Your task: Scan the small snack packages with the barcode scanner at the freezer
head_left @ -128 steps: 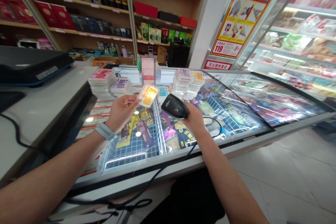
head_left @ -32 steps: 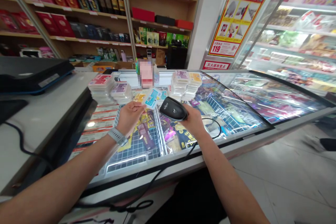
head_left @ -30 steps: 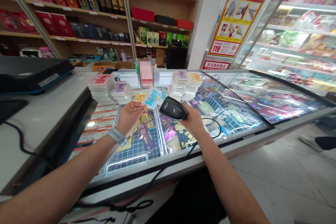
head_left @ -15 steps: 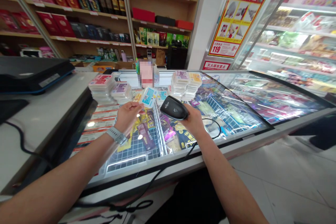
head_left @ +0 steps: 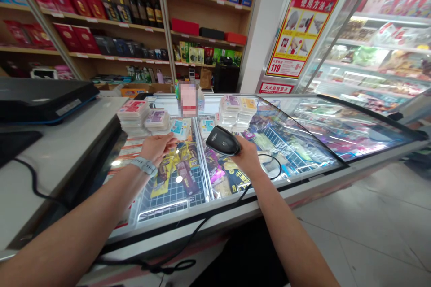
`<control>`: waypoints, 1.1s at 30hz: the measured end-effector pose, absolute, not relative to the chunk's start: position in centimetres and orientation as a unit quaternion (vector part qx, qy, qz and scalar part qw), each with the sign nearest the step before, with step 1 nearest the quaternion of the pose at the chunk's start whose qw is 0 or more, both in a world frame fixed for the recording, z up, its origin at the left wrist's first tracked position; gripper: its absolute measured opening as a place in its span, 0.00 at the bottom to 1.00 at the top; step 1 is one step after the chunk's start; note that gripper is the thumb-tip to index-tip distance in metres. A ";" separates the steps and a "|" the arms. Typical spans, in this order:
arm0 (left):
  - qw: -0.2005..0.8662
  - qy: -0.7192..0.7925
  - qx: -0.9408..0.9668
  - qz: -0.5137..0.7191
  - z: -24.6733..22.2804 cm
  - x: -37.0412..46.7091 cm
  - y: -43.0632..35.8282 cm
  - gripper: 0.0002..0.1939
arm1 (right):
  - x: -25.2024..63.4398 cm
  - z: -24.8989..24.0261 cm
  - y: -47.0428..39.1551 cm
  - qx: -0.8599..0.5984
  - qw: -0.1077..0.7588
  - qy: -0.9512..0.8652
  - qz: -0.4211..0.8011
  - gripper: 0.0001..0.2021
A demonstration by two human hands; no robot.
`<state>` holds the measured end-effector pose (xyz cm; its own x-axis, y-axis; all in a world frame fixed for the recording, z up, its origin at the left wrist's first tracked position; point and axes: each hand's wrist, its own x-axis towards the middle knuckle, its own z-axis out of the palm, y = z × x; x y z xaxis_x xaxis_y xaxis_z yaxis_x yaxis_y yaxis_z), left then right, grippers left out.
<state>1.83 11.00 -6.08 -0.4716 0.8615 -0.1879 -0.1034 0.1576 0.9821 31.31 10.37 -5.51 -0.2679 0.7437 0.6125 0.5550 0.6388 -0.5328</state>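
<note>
My left hand [head_left: 157,147], with a grey watch on its wrist, pinches the near edge of a flat clear plastic pack [head_left: 180,129] with a blue label. The pack is low over the glass freezer top; whether it touches the glass I cannot tell. In my right hand [head_left: 248,156] is a black barcode scanner [head_left: 220,140], its head pointing left. A similar blue-labelled pack [head_left: 206,127] lies just beyond the scanner. To the left stand a red-labelled stack [head_left: 134,116] and a purple-labelled stack [head_left: 156,119]. Purple- and yellow-labelled stacks [head_left: 247,112] stand behind the scanner.
The scanner's black cable [head_left: 202,222] loops across the freezer's front edge. Wrapped ice creams [head_left: 188,177] lie in baskets under the glass. A black scale-like device [head_left: 43,101] rests on the left counter. Shelves of bottles and boxes [head_left: 111,9] line the back.
My left hand has moved left and slightly down with the blue-labelled pack, away from the front of the scanner. My right hand holds the scanner nearly where it was.
</note>
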 end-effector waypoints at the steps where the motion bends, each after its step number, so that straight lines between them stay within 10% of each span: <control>1: 0.412 0.641 0.299 0.574 -6.1 1.9 11.1 0.16 | 31.3 -5.5 10.4 -0.411 0.441 -0.791 0.106 0.09; 33: 0.384 0.650 0.492 0.434 4.4 15.1 18.7 0.32 | 35.4 -5.5 12.3 -0.489 0.768 -0.392 0.130 0.15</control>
